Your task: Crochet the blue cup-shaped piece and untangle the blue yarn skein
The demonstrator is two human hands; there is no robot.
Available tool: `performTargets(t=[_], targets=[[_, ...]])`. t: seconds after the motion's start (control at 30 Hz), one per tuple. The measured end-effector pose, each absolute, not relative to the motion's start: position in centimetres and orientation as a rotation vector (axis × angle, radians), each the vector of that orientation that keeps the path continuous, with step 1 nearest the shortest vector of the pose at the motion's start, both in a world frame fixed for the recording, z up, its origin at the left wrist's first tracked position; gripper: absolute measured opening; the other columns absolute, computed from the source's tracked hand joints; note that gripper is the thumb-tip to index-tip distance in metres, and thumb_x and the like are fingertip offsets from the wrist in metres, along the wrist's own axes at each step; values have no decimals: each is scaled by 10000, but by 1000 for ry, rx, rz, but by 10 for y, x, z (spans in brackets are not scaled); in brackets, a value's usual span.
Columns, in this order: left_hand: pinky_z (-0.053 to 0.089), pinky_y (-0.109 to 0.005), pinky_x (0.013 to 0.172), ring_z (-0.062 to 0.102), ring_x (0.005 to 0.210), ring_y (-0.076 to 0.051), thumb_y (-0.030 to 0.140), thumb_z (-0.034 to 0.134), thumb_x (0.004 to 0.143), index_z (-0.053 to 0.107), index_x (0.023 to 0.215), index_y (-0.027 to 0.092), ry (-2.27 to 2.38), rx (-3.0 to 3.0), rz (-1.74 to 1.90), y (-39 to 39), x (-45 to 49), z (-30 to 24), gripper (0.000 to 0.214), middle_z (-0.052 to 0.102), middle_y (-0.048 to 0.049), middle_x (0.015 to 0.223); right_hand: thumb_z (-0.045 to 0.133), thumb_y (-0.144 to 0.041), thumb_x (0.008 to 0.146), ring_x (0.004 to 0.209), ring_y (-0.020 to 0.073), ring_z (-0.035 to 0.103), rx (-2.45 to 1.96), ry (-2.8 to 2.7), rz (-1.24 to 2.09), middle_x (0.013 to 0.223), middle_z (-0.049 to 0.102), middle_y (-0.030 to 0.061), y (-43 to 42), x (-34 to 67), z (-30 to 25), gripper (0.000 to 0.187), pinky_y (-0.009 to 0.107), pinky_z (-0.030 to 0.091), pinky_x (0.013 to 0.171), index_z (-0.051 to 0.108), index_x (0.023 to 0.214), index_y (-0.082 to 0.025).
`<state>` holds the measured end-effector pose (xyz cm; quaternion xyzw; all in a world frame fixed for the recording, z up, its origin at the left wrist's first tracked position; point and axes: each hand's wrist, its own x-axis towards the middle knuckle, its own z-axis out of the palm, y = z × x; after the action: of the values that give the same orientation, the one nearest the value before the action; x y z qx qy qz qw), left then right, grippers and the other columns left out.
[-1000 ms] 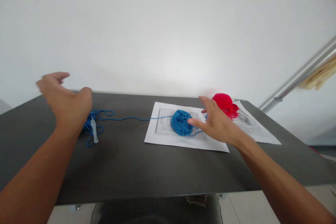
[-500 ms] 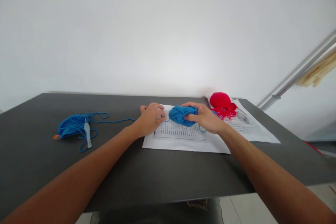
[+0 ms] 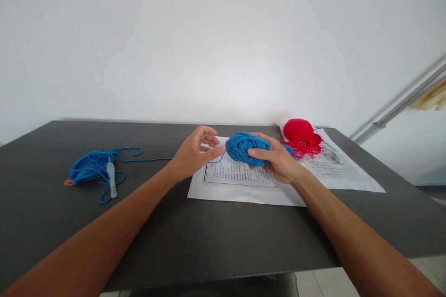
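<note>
My right hand is wrapped round a ball of blue yarn and holds it just above a printed sheet of paper. Beside the ball, my left hand has its thumb and fingers pinched on the blue yarn strand coming off it. That strand runs left across the dark table to a piece of blue crochet work. A grey crochet hook lies on that piece.
A ball of red yarn with loose red strands sits on a second printed sheet at the back right. A metal rail slants up at the far right. A white wall rises behind the table.
My left hand has come from the far left over to the blue ball. My right hand has closed round the ball and lifted it off the paper.
</note>
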<state>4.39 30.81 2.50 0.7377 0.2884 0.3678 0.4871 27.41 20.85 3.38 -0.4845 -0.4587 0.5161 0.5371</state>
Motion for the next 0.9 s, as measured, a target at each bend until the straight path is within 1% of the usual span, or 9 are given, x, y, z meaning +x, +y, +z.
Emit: performTargets(t=[0.07,0.13,0.23,0.33,0.43,0.53,0.6,0.77,0.9], targets=[[592,-351,778,705,971,-227,386,879,691,557,1222,207,630,1775,799,300,49,23,646,678,-114,1178,949,-318,635,741,157,675,-1172,-1108,1215,1012,710,33,207,270,34,626,246,570,527,658,1181,-226],[601,-348,739,720,874,-202,347,882,686,538,1290,208,588,1754,705,295,52,21,709,679,-118,1189,969,-289,594,777,158,678,-1192,-1134,1190,1057,704,34,206,268,35,670,256,582,574,652,1181,-226],[533,-288,560,654,593,-146,343,835,733,581,1241,182,583,1739,591,294,51,21,591,724,-44,904,984,-281,554,844,174,687,-1230,-1181,1145,1120,701,50,204,267,36,726,284,595,656,643,1192,-221],[388,-232,466,514,456,-114,338,804,762,648,1099,158,629,1752,571,298,45,24,413,631,42,589,981,-305,556,843,185,689,-1296,-1223,1085,1183,686,69,202,269,35,775,309,592,659,614,1234,-229],[323,-215,484,447,471,-97,331,790,768,710,971,144,685,1758,632,302,40,29,287,538,68,506,976,-325,574,843,190,682,-1381,-1265,995,1240,669,86,203,272,33,802,320,581,659,589,1270,-236],[269,-218,480,382,466,-83,368,761,784,733,834,138,720,1731,704,304,37,35,237,478,66,495,974,-330,574,976,227,678,-1455,-1297,877,1304,646,102,203,275,31,821,362,586,781,574,1285,-233],[245,-225,477,352,460,-81,381,745,784,727,779,140,733,1696,771,304,36,38,242,447,65,483,969,-324,573,1031,254,674,-1490,-1313,813,1284,657,106,203,278,32,840,405,578,857,561,1300,-229],[212,-233,467,305,448,-82,362,697,797,691,761,161,764,1573,1022,307,34,43,204,398,75,471,955,-323,590,1012,277,694,-1513,-1343,728,1202,685,107,201,282,33,897,464,583,887,504,1361,-233],[193,-231,457,313,446,-87,308,694,787,686,765,176,798,1486,1214,311,34,42,134,420,68,464,938,-362,603,941,249,697,-1454,-1362,697,1134,700,88,202,281,30,896,441,603,832,463,1352,-230]])
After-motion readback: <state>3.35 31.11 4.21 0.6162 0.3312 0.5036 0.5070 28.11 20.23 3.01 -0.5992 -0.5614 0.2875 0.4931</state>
